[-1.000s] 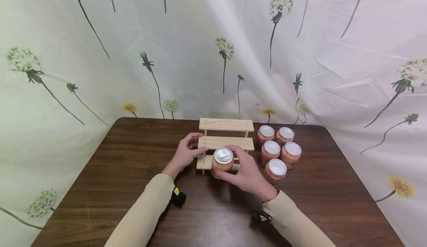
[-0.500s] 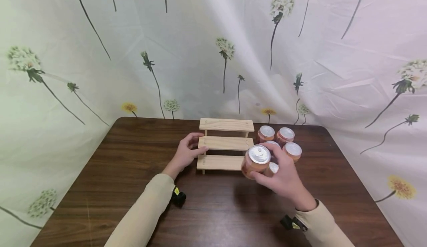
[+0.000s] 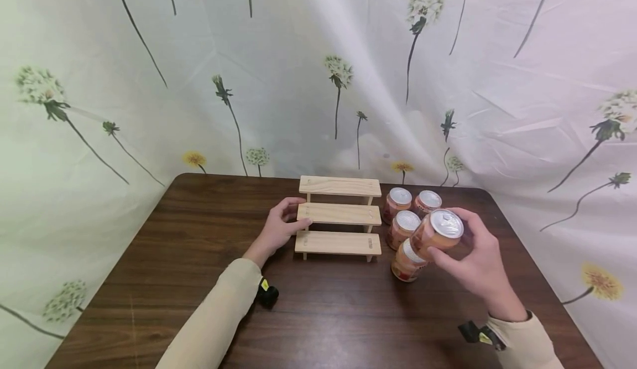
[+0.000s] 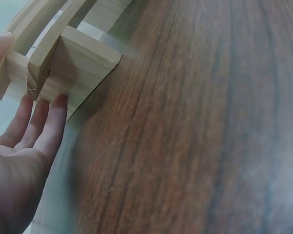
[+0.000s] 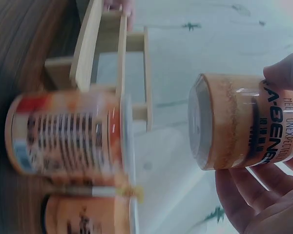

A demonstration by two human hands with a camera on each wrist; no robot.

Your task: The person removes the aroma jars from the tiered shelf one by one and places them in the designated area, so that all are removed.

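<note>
My right hand [image 3: 481, 258] holds an orange-labelled can [image 3: 438, 233] with a silver lid, tilted and raised over the right side of a can group. In the right wrist view, thumb and fingers wrap the lettered can [image 5: 244, 122]. Around it stand similar cans [image 3: 397, 203], and a front can [image 3: 407, 264] is partly covered by the held one. At the left end of a three-step wooden rack [image 3: 339, 214], my left hand [image 3: 278, 228] grips the middle step, thumb on top. Its fingers touch the rack's side panel [image 4: 83, 63] in the left wrist view.
All of this stands on a dark wooden table [image 3: 318, 313]. Behind it hangs a pale curtain [image 3: 278, 109] with a dandelion print, close to the table's back edge. The cans stand just right of the rack.
My right hand has carried the can from in front of the rack's lowest step rightward to the can group. The left hand stays at the rack.
</note>
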